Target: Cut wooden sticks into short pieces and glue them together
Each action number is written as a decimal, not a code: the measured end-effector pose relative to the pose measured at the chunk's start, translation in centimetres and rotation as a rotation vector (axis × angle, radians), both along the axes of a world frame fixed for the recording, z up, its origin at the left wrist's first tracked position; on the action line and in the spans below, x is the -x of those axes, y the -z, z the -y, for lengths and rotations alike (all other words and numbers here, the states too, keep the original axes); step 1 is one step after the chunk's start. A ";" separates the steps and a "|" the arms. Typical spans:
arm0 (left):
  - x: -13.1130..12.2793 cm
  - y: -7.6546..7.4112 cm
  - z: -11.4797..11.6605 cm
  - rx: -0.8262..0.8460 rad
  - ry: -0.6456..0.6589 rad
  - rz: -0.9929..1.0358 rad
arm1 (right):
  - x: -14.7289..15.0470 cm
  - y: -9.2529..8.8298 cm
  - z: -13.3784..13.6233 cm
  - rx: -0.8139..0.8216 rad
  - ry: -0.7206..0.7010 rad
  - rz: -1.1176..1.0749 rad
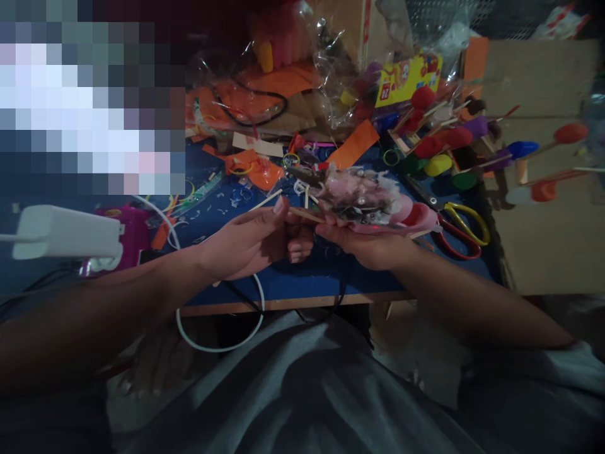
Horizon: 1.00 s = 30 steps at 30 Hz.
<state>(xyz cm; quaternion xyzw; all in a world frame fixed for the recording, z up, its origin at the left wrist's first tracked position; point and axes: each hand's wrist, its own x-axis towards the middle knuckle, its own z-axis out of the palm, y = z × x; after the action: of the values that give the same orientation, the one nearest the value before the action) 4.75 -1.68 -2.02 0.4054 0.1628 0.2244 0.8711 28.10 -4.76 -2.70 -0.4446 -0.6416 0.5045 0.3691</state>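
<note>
Between my two hands stretches a thin, flat wooden stick [306, 215]. My left hand [262, 236] is closed on its left end, thumb on top and fingers curled below. At the stick's right end, my right hand [366, 244] pinches with the fingertips. Just beyond my right hand is a pink glue gun [366, 192], smeared with whitish and dark glue, its dark nozzle pointing left and a small red light showing. Whether my right hand touches the glue gun, I cannot tell. Scissors [454, 227] with yellow and red handles lie right of it.
Orange scraps [354, 145], rubber bands and small bits litter the blue tabletop [302, 280]. Several coloured balls [456, 137] on sticks stand at the right beside cardboard [548, 239]. A white charger [69, 233] sits in a magenta socket block [135, 233], its white cable [259, 309] looping below my left arm.
</note>
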 end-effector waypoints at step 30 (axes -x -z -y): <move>0.4 -0.8 0.1 -0.060 -0.080 -0.033 | 0.5 -0.5 0.3 0.026 0.120 -0.168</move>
<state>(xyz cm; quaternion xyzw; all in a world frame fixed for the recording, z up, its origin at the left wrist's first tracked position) 4.31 -1.82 -1.18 0.4283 0.1862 0.2573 0.8460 27.61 -5.06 -2.19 -0.4432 -0.5741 0.5252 0.4451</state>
